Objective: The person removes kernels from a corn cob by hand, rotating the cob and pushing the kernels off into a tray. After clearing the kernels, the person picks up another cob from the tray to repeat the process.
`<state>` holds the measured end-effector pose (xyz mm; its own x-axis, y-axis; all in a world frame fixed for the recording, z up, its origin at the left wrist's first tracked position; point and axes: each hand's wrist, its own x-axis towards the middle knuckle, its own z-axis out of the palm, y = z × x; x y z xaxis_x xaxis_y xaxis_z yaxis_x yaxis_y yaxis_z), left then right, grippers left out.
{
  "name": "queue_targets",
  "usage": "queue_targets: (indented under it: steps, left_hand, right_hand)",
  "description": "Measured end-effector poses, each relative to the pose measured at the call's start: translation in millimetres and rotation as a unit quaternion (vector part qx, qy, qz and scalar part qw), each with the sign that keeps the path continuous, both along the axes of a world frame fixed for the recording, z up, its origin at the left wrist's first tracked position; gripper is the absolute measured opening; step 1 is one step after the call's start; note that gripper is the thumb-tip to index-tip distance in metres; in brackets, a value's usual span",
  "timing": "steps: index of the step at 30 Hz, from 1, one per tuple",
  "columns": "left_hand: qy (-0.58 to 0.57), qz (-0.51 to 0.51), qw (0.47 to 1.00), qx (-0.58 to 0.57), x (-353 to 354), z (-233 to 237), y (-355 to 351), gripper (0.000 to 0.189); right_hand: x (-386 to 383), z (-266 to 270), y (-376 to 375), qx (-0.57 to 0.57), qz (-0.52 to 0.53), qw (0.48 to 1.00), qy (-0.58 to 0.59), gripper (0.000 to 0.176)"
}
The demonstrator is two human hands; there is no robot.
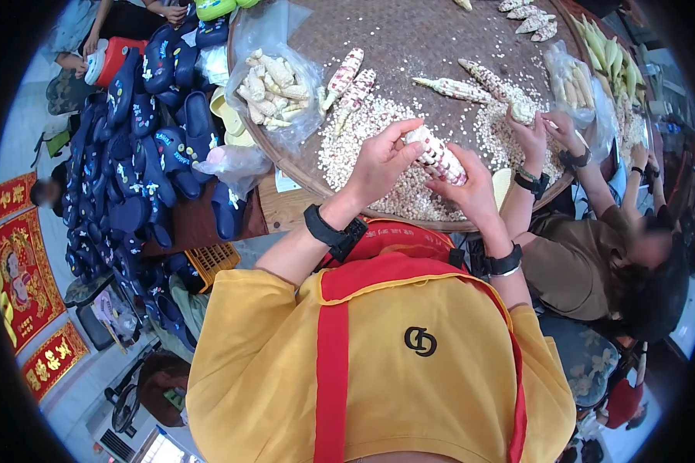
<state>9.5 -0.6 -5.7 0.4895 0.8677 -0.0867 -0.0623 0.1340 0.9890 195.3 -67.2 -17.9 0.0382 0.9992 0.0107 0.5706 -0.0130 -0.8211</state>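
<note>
An ear of corn (438, 157), white with dark red kernels, is held between my two hands over a round woven tray (409, 35). My left hand (384, 160) closes on its upper left end, thumb and fingers bent around it. At the lower right end, my right hand (472, 189) wraps its fingers about the ear. Loose kernels (336, 158) lie spread on the tray beneath and around both hands. Two speckled ears (355, 96) lie on the tray beyond my left hand.
Left on the tray is a plastic bag of stripped cobs (274, 89). Many blue clogs (143, 147) are heaped beyond the left rim. At right, a co-worker's hands (529, 135) hold a cob near more ears (459, 90) and another bag (575, 85).
</note>
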Motion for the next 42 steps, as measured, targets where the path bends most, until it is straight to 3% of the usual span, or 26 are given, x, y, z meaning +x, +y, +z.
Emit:
queue_targets:
  steps: [4,14,20,24,26,33,38,42]
  left_hand:
    - [0.069,0.015,0.997,0.039,2,-11,0,0.034]
    - [0.061,0.043,0.997,0.022,22,-13,-4,0.029]
    - [0.100,0.098,0.990,0.031,34,-16,-13,0.026]
    - [0.116,0.113,0.987,-0.022,34,-28,-16,0.029]
    - [0.128,0.120,0.984,0.013,32,-33,-19,0.031]
    - [0.027,0.071,0.990,-0.119,18,-37,-5,0.032]
    - [0.023,0.036,0.993,-0.113,4,-26,1,0.031]
    - [0.070,0.023,0.996,-0.045,-1,-23,4,0.028]
  right_hand:
    - [1,2,-2,-0.013,-0.010,1.000,0.001,0.061]
    - [15,-9,-10,-0.019,-0.020,0.997,0.069,0.060]
    - [20,-12,-10,-0.064,-0.011,0.997,0.043,0.062]
    - [19,-20,-13,-0.080,0.002,0.997,0.016,0.062]
    - [17,-25,-16,-0.080,-0.004,0.996,0.024,0.063]
    - [7,-27,-17,-0.089,-0.037,0.995,0.011,0.064]
    - [-3,-22,-13,-0.072,-0.032,0.995,0.066,0.062]
    - [-15,-1,-11,-0.095,-0.045,0.994,0.008,0.062]
